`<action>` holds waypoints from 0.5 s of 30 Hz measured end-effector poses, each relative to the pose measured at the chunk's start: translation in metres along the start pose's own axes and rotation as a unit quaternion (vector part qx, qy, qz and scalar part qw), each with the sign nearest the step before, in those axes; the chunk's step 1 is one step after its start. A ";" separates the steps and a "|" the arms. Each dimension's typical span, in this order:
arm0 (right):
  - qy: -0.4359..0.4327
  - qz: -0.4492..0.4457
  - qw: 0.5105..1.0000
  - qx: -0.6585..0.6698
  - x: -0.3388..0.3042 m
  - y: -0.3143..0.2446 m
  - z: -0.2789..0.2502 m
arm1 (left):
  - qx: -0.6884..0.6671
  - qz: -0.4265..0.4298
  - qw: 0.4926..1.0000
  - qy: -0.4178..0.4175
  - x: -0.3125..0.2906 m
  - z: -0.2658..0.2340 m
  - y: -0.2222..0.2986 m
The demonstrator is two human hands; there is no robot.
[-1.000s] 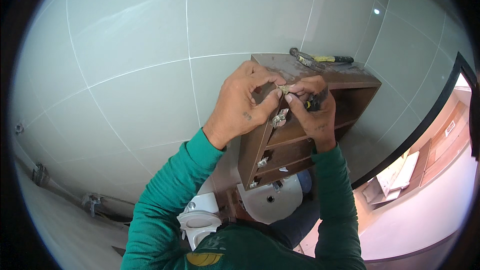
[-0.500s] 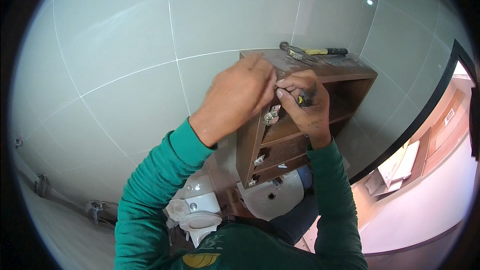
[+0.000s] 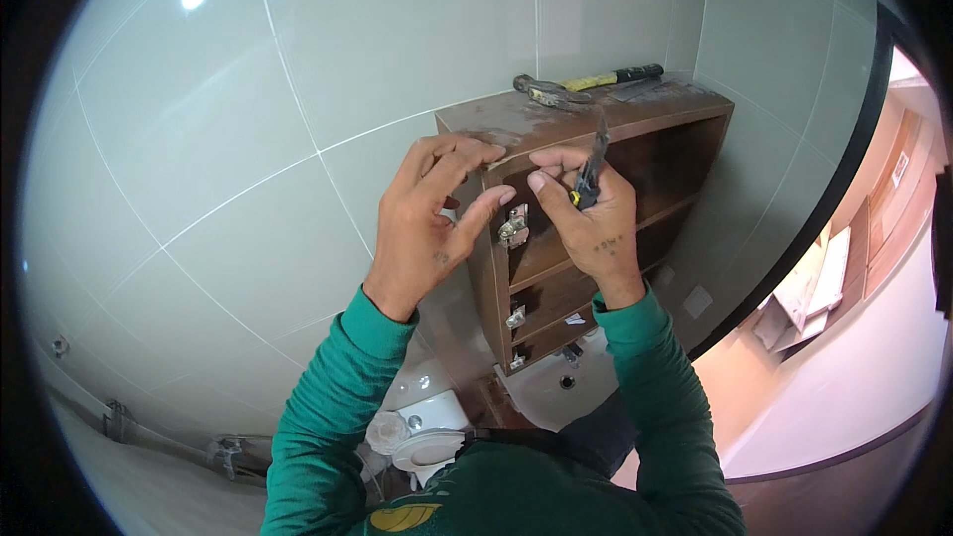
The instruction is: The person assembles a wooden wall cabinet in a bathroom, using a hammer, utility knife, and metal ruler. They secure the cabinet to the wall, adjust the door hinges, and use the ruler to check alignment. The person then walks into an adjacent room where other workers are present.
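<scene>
A brown wall cabinet [image 3: 606, 134] with open shelves and dusty wood stands before me. My right hand [image 3: 596, 223] is closed round a utility knife [image 3: 590, 177], black with a yellow part, its blade pointing up. Its fingertips are close to the front top edge of the cabinet. At the cabinet's upper left corner, my left hand [image 3: 422, 213] has its fingers and thumb apart, with nothing visible between them. Just right of the left thumb, a metal hinge [image 3: 513, 226] is fixed inside the cabinet's side panel; a second hinge [image 3: 515, 317] sits lower down.
A claw hammer [image 3: 596, 81] with a yellow and black handle lies on the dusty cabinet top. Below are a white sink [image 3: 566, 402] and a toilet [image 3: 432, 447]. Tiled wall [image 3: 417, 30] rises behind, and a black-framed mirror [image 3: 844, 189] stands at right.
My left hand has drawn away from the right and opened its fingers. The right hand has turned, so the knife blade now shows upright. The whole view has shifted slightly.
</scene>
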State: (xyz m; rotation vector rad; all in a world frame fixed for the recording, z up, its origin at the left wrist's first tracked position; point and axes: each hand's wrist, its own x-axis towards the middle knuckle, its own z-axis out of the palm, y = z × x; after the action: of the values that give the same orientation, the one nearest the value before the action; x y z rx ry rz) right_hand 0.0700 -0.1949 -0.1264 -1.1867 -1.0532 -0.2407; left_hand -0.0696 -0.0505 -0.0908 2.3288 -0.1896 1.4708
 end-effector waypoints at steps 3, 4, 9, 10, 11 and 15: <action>-0.021 0.043 0.998 0.032 -0.003 -0.010 -0.003 | -0.055 -0.037 0.998 -0.003 0.002 0.004 -0.009; -0.031 0.059 0.997 0.044 -0.005 -0.015 -0.005 | -0.082 -0.056 0.995 0.002 0.003 0.004 -0.010; -0.039 0.160 0.975 0.147 -0.022 -0.035 -0.024 | -0.127 -0.127 0.981 0.079 -0.001 0.022 0.000; -0.036 0.190 0.964 0.183 -0.025 -0.037 -0.027 | -0.125 -0.129 0.979 0.093 -0.002 0.026 0.001; -0.030 0.198 0.960 0.197 -0.030 -0.035 -0.031 | -0.122 -0.130 0.979 0.103 -0.003 0.031 0.000; -0.004 0.219 0.953 0.210 -0.050 -0.030 -0.050 | -0.101 -0.141 0.976 0.130 -0.013 0.040 0.002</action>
State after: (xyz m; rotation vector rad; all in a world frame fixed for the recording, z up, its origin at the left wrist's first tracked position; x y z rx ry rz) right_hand 0.0511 -0.2667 -0.1452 -0.9972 -0.7697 0.3242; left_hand -0.0425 -0.0690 -0.1172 1.8917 0.0592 1.5138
